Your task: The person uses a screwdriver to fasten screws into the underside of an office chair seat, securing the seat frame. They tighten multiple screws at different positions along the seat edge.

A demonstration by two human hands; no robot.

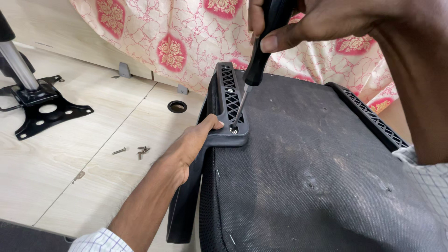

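An upturned chair seat (317,168) with black dusty fabric fills the lower right. A black plastic armrest bracket (228,100) lies along its left edge. My left hand (189,147) grips the near end of that bracket, thumb on top. My right hand (298,23) is closed around the black handle of a screwdriver (254,65). The screwdriver's metal tip stands in a screw (233,130) at the bracket's near end.
Several loose screws (140,151) lie on the light wood surface (70,154) at the left. A black metal chair mechanism plate (44,109) with a chrome post stands at far left. A round cable hole (177,106) and a pink floral cloth (186,32) are behind.
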